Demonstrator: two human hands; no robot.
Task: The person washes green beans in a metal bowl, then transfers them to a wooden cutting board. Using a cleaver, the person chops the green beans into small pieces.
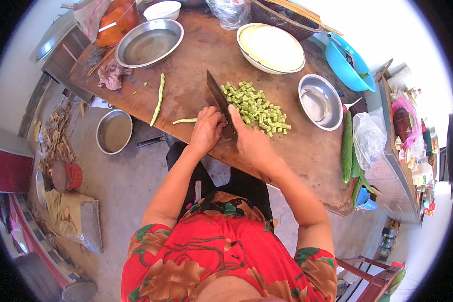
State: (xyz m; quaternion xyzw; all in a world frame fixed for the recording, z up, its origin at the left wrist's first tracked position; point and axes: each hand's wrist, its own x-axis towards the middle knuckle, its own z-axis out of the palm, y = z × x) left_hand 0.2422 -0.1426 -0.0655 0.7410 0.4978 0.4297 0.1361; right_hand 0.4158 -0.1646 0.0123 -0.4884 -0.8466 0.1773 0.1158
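Observation:
My right hand (249, 143) is closed round the handle of a knife (217, 93), its dark blade pointing away from me over the wooden table. Just left of the blade, my left hand (206, 132) curls its fingers down on a green bean (185, 121), whose thin end sticks out to the left. Right of the knife lies a heap of chopped green bean pieces (259, 109). Another whole green bean (158, 99) rests farther left on the table. The part of the bean beneath my left fingers is hidden.
Around the table (196, 55) stand a metal basin of water (150, 43), a cream enamel basin (271, 46), a steel bowl (320, 102) and a blue basin (348, 63). Cucumbers (347, 148) and a plastic bag (368, 138) lie at the right edge. A crumpled cloth (114, 74) sits at the left.

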